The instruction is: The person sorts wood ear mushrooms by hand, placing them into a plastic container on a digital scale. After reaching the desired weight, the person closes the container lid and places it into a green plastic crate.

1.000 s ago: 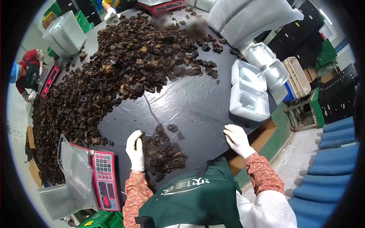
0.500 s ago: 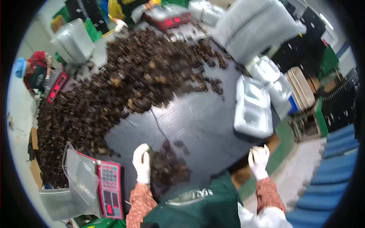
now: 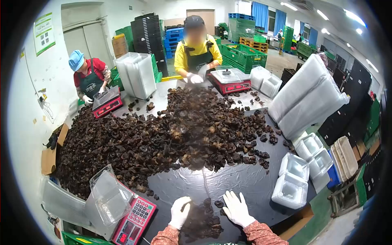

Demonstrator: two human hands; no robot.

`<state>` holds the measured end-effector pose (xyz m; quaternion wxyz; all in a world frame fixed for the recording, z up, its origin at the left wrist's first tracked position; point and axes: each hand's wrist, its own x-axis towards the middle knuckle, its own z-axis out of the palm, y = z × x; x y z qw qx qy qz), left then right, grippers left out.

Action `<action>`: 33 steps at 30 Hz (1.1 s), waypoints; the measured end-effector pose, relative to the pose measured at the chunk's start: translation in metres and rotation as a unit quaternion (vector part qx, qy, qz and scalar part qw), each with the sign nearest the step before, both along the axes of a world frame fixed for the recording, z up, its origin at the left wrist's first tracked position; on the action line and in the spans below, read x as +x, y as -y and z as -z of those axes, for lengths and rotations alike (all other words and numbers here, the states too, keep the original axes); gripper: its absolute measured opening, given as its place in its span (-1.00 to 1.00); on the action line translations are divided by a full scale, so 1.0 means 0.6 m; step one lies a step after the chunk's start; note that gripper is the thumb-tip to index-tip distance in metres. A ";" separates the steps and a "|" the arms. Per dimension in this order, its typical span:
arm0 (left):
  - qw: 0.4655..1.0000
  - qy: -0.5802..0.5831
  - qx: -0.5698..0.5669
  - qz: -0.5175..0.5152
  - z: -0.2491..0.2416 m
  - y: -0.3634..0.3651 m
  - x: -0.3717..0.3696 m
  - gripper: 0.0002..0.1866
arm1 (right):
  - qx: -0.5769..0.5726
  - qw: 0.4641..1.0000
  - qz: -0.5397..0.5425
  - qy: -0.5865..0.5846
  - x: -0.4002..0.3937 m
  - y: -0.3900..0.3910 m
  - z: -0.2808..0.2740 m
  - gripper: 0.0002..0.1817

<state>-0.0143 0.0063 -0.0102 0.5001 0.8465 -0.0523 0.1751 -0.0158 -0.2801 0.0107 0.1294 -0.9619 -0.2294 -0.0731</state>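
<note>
A small heap of dark, crinkled wood ear mushrooms [image 3: 203,222] lies on the table's near side, between my two white-gloved hands. My left hand [image 3: 179,212] is at the heap's left edge, fingers curved and thumb apart, with nothing visible in it. On the heap's right, my right hand [image 3: 237,210] lies with its fingers spread, close to a loose mushroom piece [image 3: 219,203]. Beyond them a large pile of the same mushrooms [image 3: 163,139] covers much of the table. Left of my hands stands a red scale [image 3: 136,218] with a clear plastic box [image 3: 108,198] on it.
Stacked clear trays [image 3: 290,190] stand at the table's right edge, near a tall wrapped stack [image 3: 308,98]. Across the table, one person in yellow [image 3: 199,55] and another in red [image 3: 90,75] work beside red scales [image 3: 230,83]. A cardboard box [image 3: 296,222] sits below the right edge.
The view has tilted up, showing more of the room. My right hand has come from beyond the table's right edge to the small heap, its fingers opening from a curl.
</note>
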 end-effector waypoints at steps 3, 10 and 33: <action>1.000 0.009 -0.018 0.001 0.001 0.001 0.004 -0.80 | -0.036 0.999 0.016 -0.012 -0.006 0.025 0.014 -0.30; 1.000 0.008 -0.021 0.003 0.000 0.000 0.003 -0.80 | -0.059 0.977 0.203 -0.020 -0.065 0.111 0.025 -0.24; 0.997 -0.026 -0.058 0.042 0.011 -0.008 0.004 -0.78 | -0.145 0.905 0.401 0.007 -0.231 0.240 0.030 -0.32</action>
